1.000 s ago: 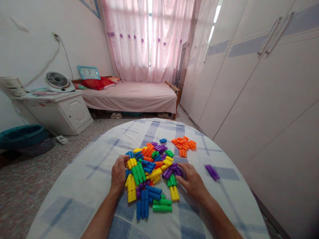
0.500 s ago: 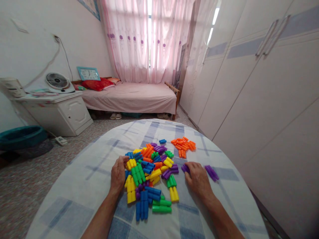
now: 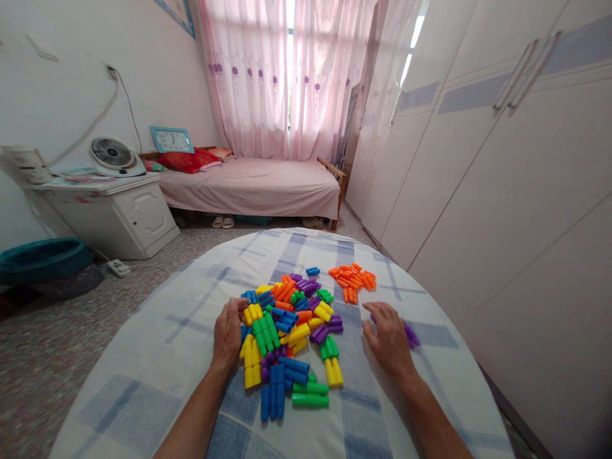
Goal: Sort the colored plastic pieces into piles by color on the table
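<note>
Head view: left fingers point(image 3: 233, 308) curved against the block pile point(image 3: 296, 333); right fingers point(image 3: 382, 310), slightly parted, partly covered purple blocks point(image 3: 412, 336); both grips were unclear.

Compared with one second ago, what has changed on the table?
The right hand moved rightward, away from the multicoloured pile of tubular plastic pieces, bringing a purple plastic piece, now mostly hidden, towards another purple piece. Whether it let go, I cannot tell. The left hand at the pile's left edge and the heap of orange plastic pieces stayed.

Blocks point(image 3: 296, 333) on table point(image 3: 157, 363), bed point(image 3: 258, 185) behind
</note>
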The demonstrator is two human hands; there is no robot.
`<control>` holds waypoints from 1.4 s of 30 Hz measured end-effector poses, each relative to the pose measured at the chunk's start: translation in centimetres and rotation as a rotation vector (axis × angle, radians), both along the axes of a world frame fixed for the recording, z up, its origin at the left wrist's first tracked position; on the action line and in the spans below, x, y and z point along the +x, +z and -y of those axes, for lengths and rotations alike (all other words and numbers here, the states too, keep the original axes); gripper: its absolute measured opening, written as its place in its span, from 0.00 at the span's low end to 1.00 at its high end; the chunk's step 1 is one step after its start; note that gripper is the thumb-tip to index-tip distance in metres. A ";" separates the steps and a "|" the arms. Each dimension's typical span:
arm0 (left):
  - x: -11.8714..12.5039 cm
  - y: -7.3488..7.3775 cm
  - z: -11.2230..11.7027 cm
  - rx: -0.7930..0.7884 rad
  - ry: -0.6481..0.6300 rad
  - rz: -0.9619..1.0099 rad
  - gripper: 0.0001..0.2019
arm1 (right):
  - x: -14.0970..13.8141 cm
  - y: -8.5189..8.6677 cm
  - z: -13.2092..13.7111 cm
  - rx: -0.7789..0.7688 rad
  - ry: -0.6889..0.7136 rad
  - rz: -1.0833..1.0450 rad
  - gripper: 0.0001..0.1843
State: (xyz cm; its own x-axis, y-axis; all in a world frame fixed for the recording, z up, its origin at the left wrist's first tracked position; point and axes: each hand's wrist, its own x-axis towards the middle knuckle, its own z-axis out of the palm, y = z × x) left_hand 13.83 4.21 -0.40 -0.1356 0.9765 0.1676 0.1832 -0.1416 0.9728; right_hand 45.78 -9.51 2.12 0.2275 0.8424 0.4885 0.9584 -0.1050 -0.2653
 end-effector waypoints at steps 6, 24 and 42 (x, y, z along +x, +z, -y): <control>0.1 0.4 0.2 -0.004 0.010 -0.003 0.33 | -3.5 -1.1 -0.8 -0.145 0.310 -0.157 0.26; 0.0 0.1 0.1 -0.011 -0.003 -0.007 0.33 | -0.2 1.8 1.2 -0.295 0.102 0.094 0.16; 0.1 0.2 0.1 0.000 -0.003 -0.008 0.32 | -7.4 1.2 0.5 -0.201 0.329 -0.319 0.22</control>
